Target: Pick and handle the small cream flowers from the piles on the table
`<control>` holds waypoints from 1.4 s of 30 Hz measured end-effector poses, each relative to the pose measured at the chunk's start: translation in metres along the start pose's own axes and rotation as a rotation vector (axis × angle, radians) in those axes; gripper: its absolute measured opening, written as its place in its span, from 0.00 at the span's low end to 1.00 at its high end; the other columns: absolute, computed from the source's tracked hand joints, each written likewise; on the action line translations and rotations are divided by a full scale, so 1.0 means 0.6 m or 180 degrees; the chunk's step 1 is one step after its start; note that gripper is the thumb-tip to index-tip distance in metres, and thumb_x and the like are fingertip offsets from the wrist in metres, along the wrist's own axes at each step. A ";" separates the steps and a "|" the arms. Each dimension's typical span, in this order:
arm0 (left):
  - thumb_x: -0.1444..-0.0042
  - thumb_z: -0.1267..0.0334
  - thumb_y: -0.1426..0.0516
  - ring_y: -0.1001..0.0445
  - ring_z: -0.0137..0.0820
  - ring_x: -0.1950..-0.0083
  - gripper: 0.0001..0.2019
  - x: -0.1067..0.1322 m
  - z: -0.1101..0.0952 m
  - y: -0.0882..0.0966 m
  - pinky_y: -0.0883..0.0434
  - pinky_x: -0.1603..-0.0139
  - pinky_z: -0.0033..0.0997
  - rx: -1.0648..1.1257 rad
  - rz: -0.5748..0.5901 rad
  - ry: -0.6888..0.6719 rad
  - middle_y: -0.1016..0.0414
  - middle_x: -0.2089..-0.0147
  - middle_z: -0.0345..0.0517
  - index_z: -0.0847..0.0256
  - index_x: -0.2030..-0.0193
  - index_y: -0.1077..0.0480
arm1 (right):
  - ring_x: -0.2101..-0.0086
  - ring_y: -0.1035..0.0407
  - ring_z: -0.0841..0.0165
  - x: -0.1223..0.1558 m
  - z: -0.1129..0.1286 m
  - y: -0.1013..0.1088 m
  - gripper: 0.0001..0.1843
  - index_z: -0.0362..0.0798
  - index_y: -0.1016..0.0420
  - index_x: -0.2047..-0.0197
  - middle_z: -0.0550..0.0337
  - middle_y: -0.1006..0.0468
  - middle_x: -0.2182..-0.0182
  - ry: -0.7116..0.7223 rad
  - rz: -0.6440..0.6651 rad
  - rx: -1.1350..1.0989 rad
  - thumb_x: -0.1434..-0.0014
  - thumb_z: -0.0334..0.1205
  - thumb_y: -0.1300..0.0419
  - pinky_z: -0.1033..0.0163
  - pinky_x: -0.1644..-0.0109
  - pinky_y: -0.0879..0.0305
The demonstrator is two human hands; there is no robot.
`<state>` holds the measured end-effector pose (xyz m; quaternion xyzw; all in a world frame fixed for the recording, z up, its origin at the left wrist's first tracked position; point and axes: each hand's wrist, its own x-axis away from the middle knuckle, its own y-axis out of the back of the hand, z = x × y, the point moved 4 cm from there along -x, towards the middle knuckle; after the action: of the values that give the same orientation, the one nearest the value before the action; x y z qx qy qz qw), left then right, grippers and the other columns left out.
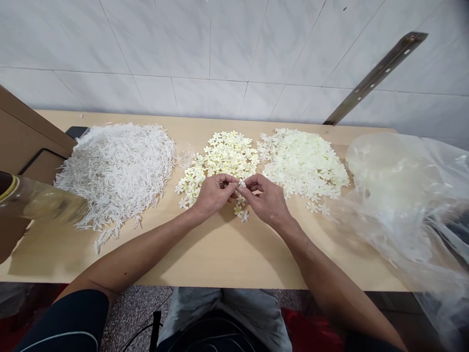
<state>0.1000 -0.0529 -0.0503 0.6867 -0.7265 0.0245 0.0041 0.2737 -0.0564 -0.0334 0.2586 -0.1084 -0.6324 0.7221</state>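
My left hand (216, 194) and my right hand (266, 198) meet fingertip to fingertip over the middle of the table. A small white artificial flower (242, 183) shows between the fingertips, pinched by my right hand. The left thumb and forefinger are closed close beside it; what they hold is hidden. Just below lie a few loose yellow-centred flowers (241, 213). Behind my hands spreads a pile of yellow-centred flowers (230, 154). On the right is a larger heap of pale flowers (306, 161), and on the left a heap of thin white stems (120, 171).
A clear jar with a yellow-rimmed lid (44, 198) stands at the left edge by a brown box (29, 127). Clear plastic bags (403, 186) cover the right end of the table (227, 264). A metal bracket (377, 78) leans on the tiled wall (227, 44).
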 end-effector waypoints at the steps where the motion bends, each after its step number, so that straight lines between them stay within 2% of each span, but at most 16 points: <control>1: 0.42 0.64 0.36 0.20 0.28 0.71 0.07 0.001 -0.001 0.000 0.24 0.71 0.24 -0.0026 0.0004 0.0001 0.20 0.70 0.45 0.64 0.59 0.20 | 0.60 0.20 0.57 0.000 -0.001 0.000 0.15 0.50 0.23 0.57 0.52 0.17 0.62 0.0023 -0.0038 0.0017 0.37 0.53 0.33 0.55 0.63 0.20; 8: 0.42 0.62 0.35 0.20 0.29 0.71 0.08 0.004 -0.005 -0.001 0.24 0.71 0.24 -0.0108 0.0034 0.0006 0.21 0.72 0.44 0.64 0.59 0.20 | 0.65 0.20 0.59 0.000 0.003 0.006 0.12 0.50 0.22 0.56 0.53 0.18 0.65 -0.0137 -0.0124 -0.0160 0.35 0.49 0.36 0.56 0.65 0.20; 13: 0.41 0.62 0.35 0.21 0.29 0.72 0.08 0.004 -0.005 -0.002 0.25 0.71 0.24 -0.0092 0.0055 0.0015 0.21 0.72 0.45 0.65 0.60 0.21 | 0.74 0.22 0.65 -0.001 0.004 0.004 0.19 0.48 0.22 0.62 0.57 0.19 0.68 -0.0532 0.0329 -0.0779 0.37 0.56 0.33 0.59 0.69 0.22; 19: 0.40 0.62 0.36 0.22 0.28 0.72 0.09 0.006 -0.009 -0.007 0.25 0.70 0.25 0.0159 0.0249 0.0129 0.21 0.72 0.45 0.66 0.57 0.20 | 0.70 0.25 0.66 -0.008 0.000 0.004 0.22 0.46 0.21 0.64 0.58 0.22 0.72 -0.0876 0.0620 -0.1823 0.45 0.57 0.26 0.59 0.68 0.21; 25: 0.43 0.61 0.33 0.22 0.28 0.71 0.11 0.003 -0.013 -0.006 0.27 0.71 0.25 0.0464 0.0273 0.0056 0.22 0.71 0.44 0.65 0.57 0.22 | 0.68 0.27 0.66 -0.011 0.001 0.013 0.21 0.46 0.19 0.64 0.58 0.23 0.72 -0.0922 0.0635 -0.1853 0.45 0.57 0.25 0.60 0.67 0.21; 28: 0.43 0.57 0.32 0.23 0.28 0.73 0.13 0.001 -0.013 -0.002 0.29 0.75 0.25 0.0577 0.0200 0.0039 0.23 0.70 0.43 0.64 0.58 0.23 | 0.67 0.26 0.66 -0.013 0.000 0.019 0.22 0.47 0.19 0.63 0.58 0.23 0.71 -0.0861 0.0515 -0.1727 0.46 0.58 0.25 0.60 0.66 0.20; 31: 0.44 0.54 0.31 0.26 0.25 0.77 0.15 0.001 -0.011 0.000 0.38 0.82 0.22 0.0645 0.0148 0.0227 0.25 0.69 0.41 0.64 0.60 0.25 | 0.68 0.26 0.65 -0.020 -0.007 0.036 0.23 0.48 0.19 0.64 0.58 0.23 0.70 -0.0729 0.0235 -0.1499 0.47 0.60 0.26 0.59 0.67 0.20; 34: 0.44 0.55 0.32 0.28 0.23 0.77 0.14 0.002 -0.013 0.000 0.42 0.83 0.22 0.0726 0.0170 0.0452 0.25 0.66 0.42 0.64 0.62 0.26 | 0.71 0.25 0.65 -0.031 -0.028 0.083 0.23 0.47 0.19 0.64 0.56 0.21 0.71 -0.0602 -0.0347 -0.0807 0.43 0.61 0.30 0.56 0.67 0.20; 37: 0.40 0.62 0.35 0.22 0.26 0.72 0.08 0.003 -0.012 0.000 0.33 0.76 0.23 0.0944 0.0182 0.0691 0.24 0.63 0.46 0.65 0.59 0.26 | 0.74 0.24 0.62 -0.037 -0.060 0.159 0.20 0.46 0.18 0.56 0.52 0.18 0.68 -0.0759 -0.1285 0.0255 0.38 0.55 0.35 0.53 0.67 0.21; 39: 0.40 0.69 0.39 0.19 0.30 0.67 0.06 0.002 -0.009 -0.001 0.26 0.68 0.27 0.1117 0.0197 0.0797 0.22 0.62 0.48 0.66 0.55 0.26 | 0.71 0.23 0.61 -0.037 -0.069 0.205 0.22 0.46 0.21 0.46 0.46 0.16 0.57 -0.0652 -0.1886 0.0939 0.39 0.49 0.35 0.50 0.63 0.22; 41: 0.41 0.74 0.41 0.17 0.33 0.62 0.09 0.001 -0.006 -0.003 0.22 0.61 0.31 0.1229 0.0240 0.0802 0.21 0.60 0.50 0.66 0.53 0.27 | 0.68 0.23 0.60 -0.036 -0.067 0.226 0.26 0.45 0.24 0.41 0.44 0.17 0.51 -0.0465 -0.2251 0.1390 0.40 0.46 0.36 0.47 0.55 0.23; 42: 0.41 0.75 0.41 0.16 0.34 0.60 0.10 0.000 -0.004 -0.004 0.21 0.59 0.33 0.1255 0.0258 0.0763 0.21 0.59 0.50 0.66 0.53 0.27 | 0.68 0.23 0.61 -0.035 -0.064 0.224 0.25 0.45 0.24 0.41 0.45 0.17 0.51 -0.0376 -0.2279 0.1384 0.39 0.46 0.37 0.47 0.55 0.23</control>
<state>0.1021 -0.0531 -0.0476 0.6367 -0.7289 0.2475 -0.0449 0.4040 -0.0179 0.0064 0.3895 -0.1837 -0.8195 0.3780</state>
